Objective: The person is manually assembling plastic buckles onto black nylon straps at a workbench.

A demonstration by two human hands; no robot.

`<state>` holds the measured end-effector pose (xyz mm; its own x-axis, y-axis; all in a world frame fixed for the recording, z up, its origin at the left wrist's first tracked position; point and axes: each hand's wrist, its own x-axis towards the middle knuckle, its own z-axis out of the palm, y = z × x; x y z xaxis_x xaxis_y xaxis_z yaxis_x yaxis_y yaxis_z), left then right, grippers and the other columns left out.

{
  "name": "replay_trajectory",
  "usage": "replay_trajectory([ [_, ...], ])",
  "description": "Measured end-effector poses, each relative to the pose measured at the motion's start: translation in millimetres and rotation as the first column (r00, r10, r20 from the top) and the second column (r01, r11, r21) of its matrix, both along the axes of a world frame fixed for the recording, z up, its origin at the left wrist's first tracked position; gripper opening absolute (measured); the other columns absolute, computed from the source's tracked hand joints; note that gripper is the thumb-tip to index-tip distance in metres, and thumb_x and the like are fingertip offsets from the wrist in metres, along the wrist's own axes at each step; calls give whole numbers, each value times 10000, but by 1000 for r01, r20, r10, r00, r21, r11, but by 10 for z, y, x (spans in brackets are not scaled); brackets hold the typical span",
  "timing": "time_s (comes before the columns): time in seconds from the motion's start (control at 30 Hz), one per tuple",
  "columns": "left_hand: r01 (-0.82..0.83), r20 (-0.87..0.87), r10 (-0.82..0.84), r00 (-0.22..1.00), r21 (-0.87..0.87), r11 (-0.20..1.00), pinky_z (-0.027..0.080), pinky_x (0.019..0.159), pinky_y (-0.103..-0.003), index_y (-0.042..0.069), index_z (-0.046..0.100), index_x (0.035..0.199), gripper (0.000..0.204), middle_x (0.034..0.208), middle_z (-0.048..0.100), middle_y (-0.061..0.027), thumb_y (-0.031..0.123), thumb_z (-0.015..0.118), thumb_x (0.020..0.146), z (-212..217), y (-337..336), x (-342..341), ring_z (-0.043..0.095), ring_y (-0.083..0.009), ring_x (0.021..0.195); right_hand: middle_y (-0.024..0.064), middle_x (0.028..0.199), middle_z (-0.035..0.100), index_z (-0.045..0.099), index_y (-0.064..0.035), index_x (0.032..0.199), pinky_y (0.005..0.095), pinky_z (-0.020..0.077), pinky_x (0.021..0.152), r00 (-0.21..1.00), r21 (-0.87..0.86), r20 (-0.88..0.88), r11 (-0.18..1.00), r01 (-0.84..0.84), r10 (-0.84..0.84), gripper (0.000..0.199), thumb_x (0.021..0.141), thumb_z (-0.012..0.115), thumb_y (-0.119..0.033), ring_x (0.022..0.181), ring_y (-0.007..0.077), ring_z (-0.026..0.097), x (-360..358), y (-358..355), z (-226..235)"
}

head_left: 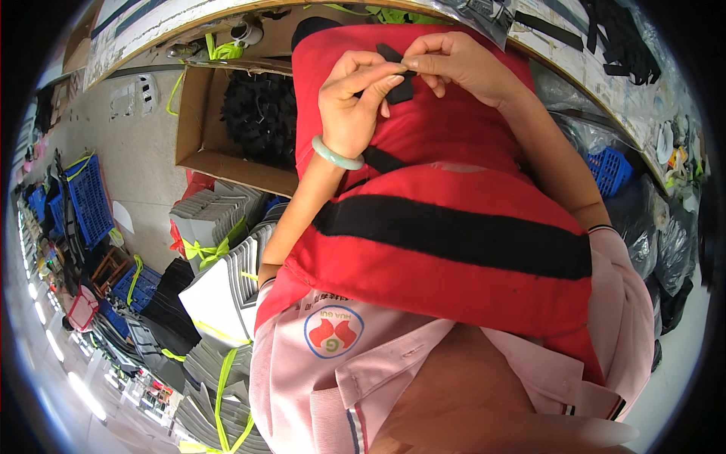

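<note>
Above my lap, both hands meet over a small black strip point(400, 92) that looks like fabric or webbing. My left hand point(353, 94), with a pale green bangle point(337, 153) on its wrist, pinches it between thumb and fingers. My right hand point(457, 66) is closed in a pinch at the same spot, its fingertips touching the left ones. The strip's ends show above and below the fingers; its middle is hidden by them. Under the hands spreads a red apron point(484, 136) with a black band point(454, 236).
Left of my lap stands an open cardboard box point(204, 144) holding a heap of black pieces point(259, 113). Grey stacked sheets point(219, 212) tied with yellow-green strips lie nearer. A worktable point(151, 34) edges the far side; black strips point(620, 38) lie on its right part. Blue crates point(89, 200) stand further left.
</note>
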<state>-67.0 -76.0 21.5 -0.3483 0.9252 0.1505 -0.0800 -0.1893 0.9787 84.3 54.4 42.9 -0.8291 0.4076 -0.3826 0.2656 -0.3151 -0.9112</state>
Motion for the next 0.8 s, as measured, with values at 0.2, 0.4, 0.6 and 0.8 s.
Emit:
replay_trajectory([
  [0.2, -29, 50, 29, 998, 3, 1000, 453, 482, -197, -30, 705, 959, 152, 966, 584, -77, -85, 648, 830, 13, -7, -27, 564, -100, 575, -13, 706, 572, 674, -43, 959, 201, 452, 537, 999, 197, -46, 980, 5, 4, 247, 923, 624, -283, 619, 56, 539, 1, -40, 31],
  [0.4, -109, 116, 112, 987, -28, 994, 472, 478, -198, -42, 691, 979, 162, 985, 590, -88, -93, 637, 836, -18, 9, -17, 573, -115, 582, 13, 703, 597, 662, -20, 954, 204, 466, 512, 986, 206, 169, 978, -28, -7, 248, 919, 631, -264, 617, 61, 567, 67, -217, 82],
  [0.6, -98, 180, 94, 979, 12, 995, 499, 482, -205, -40, 691, 978, 177, 1076, 558, -101, -107, 645, 820, -93, 13, 4, 583, -121, 624, -1, 707, 587, 629, -26, 945, 198, 459, 528, 988, 212, -46, 965, 156, -149, 190, 922, 636, -215, 602, 51, 557, 4, -307, 1],
  [0.8, -146, -25, 147, 989, 35, 989, 481, 507, -196, -26, 708, 932, 150, 1044, 537, -73, -96, 669, 805, 34, -67, 49, 577, -108, 656, -10, 693, 572, 630, -25, 1005, 184, 464, 523, 975, 35, -77, 976, 213, -210, 237, 947, 596, -252, 617, 52, 570, -13, -263, 8],
])
